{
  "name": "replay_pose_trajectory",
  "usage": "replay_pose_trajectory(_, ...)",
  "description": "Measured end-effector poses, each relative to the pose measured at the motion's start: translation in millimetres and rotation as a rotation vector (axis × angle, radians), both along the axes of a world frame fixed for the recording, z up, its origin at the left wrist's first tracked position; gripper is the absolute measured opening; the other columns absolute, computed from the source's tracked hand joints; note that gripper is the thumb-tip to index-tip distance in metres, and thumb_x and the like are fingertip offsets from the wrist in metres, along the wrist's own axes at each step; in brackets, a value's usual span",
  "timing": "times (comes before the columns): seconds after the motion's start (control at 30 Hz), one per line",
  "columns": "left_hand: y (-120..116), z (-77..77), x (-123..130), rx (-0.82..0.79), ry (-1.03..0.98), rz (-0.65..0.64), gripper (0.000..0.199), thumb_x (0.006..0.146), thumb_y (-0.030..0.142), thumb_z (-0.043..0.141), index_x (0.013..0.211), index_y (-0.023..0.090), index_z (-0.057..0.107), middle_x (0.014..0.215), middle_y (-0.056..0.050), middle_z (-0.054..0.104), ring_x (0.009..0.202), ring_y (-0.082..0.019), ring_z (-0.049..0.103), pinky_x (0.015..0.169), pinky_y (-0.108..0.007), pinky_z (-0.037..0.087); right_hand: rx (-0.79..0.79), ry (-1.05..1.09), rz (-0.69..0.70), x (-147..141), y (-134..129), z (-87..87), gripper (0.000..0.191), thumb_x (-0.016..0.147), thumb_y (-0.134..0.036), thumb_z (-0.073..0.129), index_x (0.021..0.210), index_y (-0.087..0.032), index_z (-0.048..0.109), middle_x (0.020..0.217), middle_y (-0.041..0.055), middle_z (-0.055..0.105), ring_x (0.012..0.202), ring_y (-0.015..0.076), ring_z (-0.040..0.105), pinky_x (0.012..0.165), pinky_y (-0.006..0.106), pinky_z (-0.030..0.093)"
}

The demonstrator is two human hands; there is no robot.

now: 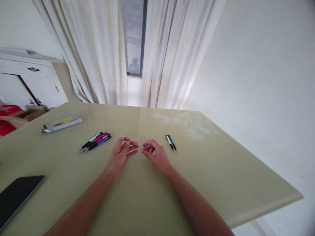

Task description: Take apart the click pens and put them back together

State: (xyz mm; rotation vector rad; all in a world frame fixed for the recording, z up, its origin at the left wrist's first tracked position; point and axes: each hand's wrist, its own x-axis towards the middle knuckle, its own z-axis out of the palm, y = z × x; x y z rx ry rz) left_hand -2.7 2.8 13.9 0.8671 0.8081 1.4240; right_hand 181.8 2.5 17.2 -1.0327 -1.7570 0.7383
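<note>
Over the middle of the table, my left hand is closed on a thin pen refill, dark along its length with a pale end. Just to its right, my right hand has its thumb and fingers pinched together. A small dark bit shows at those fingertips, too small to name. The two hands are apart, fingertips facing each other. Beyond my left hand lies a bundle of several click pens in black, pink, blue, green and white. Two more pens, one white and one green, lie side by side right of my right hand.
A clear-and-white package with yellow inside lies at the far left of the table. A dark flat tablet-like object rests at the near left. Curtains, a white cabinet and a wall surround the table.
</note>
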Motion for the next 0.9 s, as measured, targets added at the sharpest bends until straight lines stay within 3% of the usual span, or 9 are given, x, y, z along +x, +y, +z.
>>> replay_pose_trajectory(0.2, -1.8, 1.5, 4.7, -0.005, -0.033, -0.094, 0.042, 0.08, 0.045, 0.081, 0.101, 0.023, 0.051, 0.095, -0.002, 0.074, 0.092, -0.019, 0.073, 0.09, -0.039, 0.058, 0.043, -0.009, -0.01, -3.7, -3.9, 2.9, 0.021, 0.088, -0.023, 0.071, 0.107, -0.021, 0.064, 0.092, 0.0014, 0.075, 0.078, 0.0146, 0.065, 0.071, 0.027, 0.047)
replay_pose_trajectory(0.37, -1.5, 3.1, 1.8, -0.004, -0.069, -0.061, 0.041, 0.08, 0.043, 0.081, 0.102, 0.024, 0.051, 0.093, -0.001, 0.074, 0.093, -0.018, 0.073, 0.09, -0.038, 0.058, 0.064, -0.047, -0.047, -4.8, -5.8, 6.5, 0.019, 0.088, -0.021, 0.069, 0.106, -0.021, 0.063, 0.089, 0.001, 0.073, 0.075, 0.0142, 0.063, 0.07, 0.026, 0.047)
replay_pose_trajectory(0.57, -3.7, 1.2, 5.2, 0.014, -0.021, -0.122, 0.039, 0.084, 0.046, 0.077, 0.102, 0.024, 0.05, 0.096, -0.002, 0.075, 0.094, -0.02, 0.074, 0.094, -0.042, 0.057, 0.083, -0.057, -0.059, -4.7, -7.1, 7.8, 0.017, 0.089, -0.026, 0.068, 0.104, -0.021, 0.064, 0.09, 0.002, 0.074, 0.075, 0.0149, 0.064, 0.07, 0.027, 0.048)
replay_pose_trajectory(0.73, -1.6, 1.6, 4.4, 0.008, -0.062, -0.054, 0.042, 0.08, 0.044, 0.081, 0.101, 0.024, 0.051, 0.094, -0.002, 0.075, 0.092, -0.018, 0.073, 0.094, -0.04, 0.057, 0.076, -0.057, -0.065, -5.4, -7.3, 8.1, 0.019, 0.087, -0.024, 0.069, 0.105, -0.021, 0.063, 0.088, 0.0019, 0.074, 0.075, 0.0149, 0.064, 0.07, 0.027, 0.048)
replay_pose_trajectory(0.9, -3.4, 2.0, 6.3, 0.02, -0.049, -0.104, 0.041, 0.081, 0.045, 0.08, 0.101, 0.024, 0.051, 0.094, -0.002, 0.075, 0.091, -0.02, 0.074, 0.093, -0.042, 0.058, 0.1, -0.042, -0.054, -5.4, -7.9, 6.9, 0.018, 0.088, -0.023, 0.069, 0.105, -0.021, 0.064, 0.088, 0.0007, 0.074, 0.074, 0.0137, 0.064, 0.069, 0.026, 0.047)
